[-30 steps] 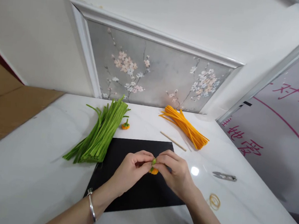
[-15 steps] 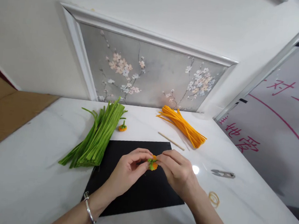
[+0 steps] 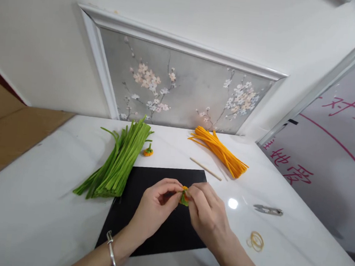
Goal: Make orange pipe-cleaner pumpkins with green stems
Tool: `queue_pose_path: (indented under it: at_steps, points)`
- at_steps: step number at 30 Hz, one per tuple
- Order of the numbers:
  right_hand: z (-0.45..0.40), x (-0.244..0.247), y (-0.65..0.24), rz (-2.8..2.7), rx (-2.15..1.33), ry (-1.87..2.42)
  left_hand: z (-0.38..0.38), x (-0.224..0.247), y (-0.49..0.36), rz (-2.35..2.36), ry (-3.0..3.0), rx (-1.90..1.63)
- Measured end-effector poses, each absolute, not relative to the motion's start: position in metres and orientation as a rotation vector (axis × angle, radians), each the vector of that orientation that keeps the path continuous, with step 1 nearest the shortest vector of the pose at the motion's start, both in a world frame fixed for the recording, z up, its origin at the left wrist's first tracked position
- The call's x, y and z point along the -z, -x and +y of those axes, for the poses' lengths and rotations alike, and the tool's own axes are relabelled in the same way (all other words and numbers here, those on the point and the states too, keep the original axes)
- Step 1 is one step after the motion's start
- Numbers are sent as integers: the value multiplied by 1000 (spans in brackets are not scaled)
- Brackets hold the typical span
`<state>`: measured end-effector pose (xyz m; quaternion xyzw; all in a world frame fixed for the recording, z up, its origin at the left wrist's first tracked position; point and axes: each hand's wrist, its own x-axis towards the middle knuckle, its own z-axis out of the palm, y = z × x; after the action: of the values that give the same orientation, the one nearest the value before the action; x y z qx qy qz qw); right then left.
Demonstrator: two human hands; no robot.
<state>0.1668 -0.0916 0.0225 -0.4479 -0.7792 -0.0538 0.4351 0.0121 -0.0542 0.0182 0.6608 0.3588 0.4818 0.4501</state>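
Between my fingertips is a small orange-and-green pipe-cleaner piece (image 3: 184, 199), partly hidden by the fingers. My left hand (image 3: 157, 202) pinches it from the left, thumb against forefinger, and a silver bangle circles that wrist. From the right, my right hand (image 3: 208, 211) grips the same piece with bent fingers. Both hands are above a black mat (image 3: 155, 237). Beyond the mat stands a similar small orange piece with a green stem (image 3: 148, 150), touched by neither hand.
A bundle of green pipe cleaners (image 3: 123, 161) overlaps the mat's left edge. Orange pipe cleaners (image 3: 221, 152) lie at the back right, near a thin wooden stick (image 3: 205, 168). Thread snips (image 3: 268, 210) and yellowish rings (image 3: 256, 241) are on the right. A framed panel (image 3: 184, 92) is behind.
My fingers have shifted on the piece, with my right hand turned further over it, hiding more of the orange. The whole view has moved slightly.
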Motion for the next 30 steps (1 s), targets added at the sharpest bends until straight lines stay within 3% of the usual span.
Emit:
queue_pose_path:
  at_steps: [8,18,26,30]
  points:
    - [-88,-22,-170,-1966,31,903,-50,-19,-7,969,-1592,-1249]
    - [-91,-21,-170,-1971,295,1054,-60,-18,-12,909,-1670,-1299]
    - [-88,-31,-177,-1887,-143,1001,-59,-21,-11,921,-1650,-1279]
    - [-88,-33,-176,-1853,-165,1034,-61,-23,-11,910,-1630,-1270]
